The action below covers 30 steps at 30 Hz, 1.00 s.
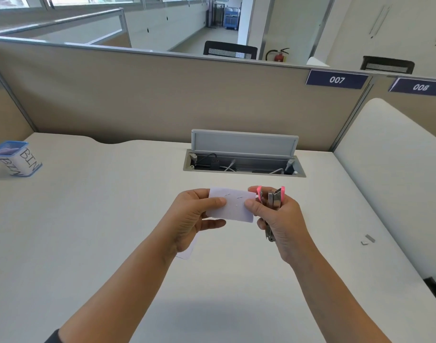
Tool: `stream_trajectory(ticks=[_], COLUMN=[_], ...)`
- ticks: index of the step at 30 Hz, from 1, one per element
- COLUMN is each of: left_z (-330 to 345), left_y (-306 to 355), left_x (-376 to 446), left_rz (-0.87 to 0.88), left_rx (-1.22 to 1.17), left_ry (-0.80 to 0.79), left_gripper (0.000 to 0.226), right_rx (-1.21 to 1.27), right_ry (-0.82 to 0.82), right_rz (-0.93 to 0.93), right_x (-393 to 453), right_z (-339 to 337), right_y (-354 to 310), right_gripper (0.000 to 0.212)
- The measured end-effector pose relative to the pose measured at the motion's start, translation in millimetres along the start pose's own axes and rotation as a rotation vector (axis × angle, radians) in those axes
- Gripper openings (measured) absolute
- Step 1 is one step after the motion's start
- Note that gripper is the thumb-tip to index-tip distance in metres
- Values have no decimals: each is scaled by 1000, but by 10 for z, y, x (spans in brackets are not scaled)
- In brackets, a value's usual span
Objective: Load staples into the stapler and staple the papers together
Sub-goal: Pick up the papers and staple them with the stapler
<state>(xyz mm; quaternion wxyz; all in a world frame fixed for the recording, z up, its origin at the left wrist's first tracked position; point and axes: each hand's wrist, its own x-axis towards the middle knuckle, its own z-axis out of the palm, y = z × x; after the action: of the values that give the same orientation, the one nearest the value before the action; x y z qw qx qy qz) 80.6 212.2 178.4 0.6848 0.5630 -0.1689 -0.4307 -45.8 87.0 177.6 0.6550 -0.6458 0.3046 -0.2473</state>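
Both hands are busy: left hand (pixel 192 214) pinches the papers (pixel 233 206), already showing staple marks; right hand (pixel 278 219) grips the stapler (pixel 273 198) and touches the papers' edge; stapling seems done, so next comes checking the hold.

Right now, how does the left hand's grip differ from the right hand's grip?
The left hand pinches only the small white paper; the right hand pinches the paper with its thumb and also holds the pink and metal stapler, which points upward. Both hands are raised above the white desk.
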Motion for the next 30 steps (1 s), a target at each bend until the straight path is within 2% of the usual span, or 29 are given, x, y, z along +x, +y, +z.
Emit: stream_trajectory(ticks=[6,11,14,17,21,30], left_z=[49,66,45,25,26,-35], left_y=[-39,-59,-45,-26,-12,-41], left_x=[11,16,1,-9,-5,-4], left_rz=[84,69,42,-9,-57,-108], left_rx=[84,116,44,-70,-185,-197], left_ry=[117,133,100,65,91,53], left_gripper=[7,10,7,16,15,14], right_rx=[-6,55,120,126,110,86], right_ry=[34,124,155,164,172,183], right_rz=[-39,-50,-50,-50,-10,13], right_x=[-22,-16,-8,-6,-12,6], right_z=[81,205,226,227,226,221], right_y=[5,51,73,74,87,154], right_gripper=[18,20,15,14,13,14])
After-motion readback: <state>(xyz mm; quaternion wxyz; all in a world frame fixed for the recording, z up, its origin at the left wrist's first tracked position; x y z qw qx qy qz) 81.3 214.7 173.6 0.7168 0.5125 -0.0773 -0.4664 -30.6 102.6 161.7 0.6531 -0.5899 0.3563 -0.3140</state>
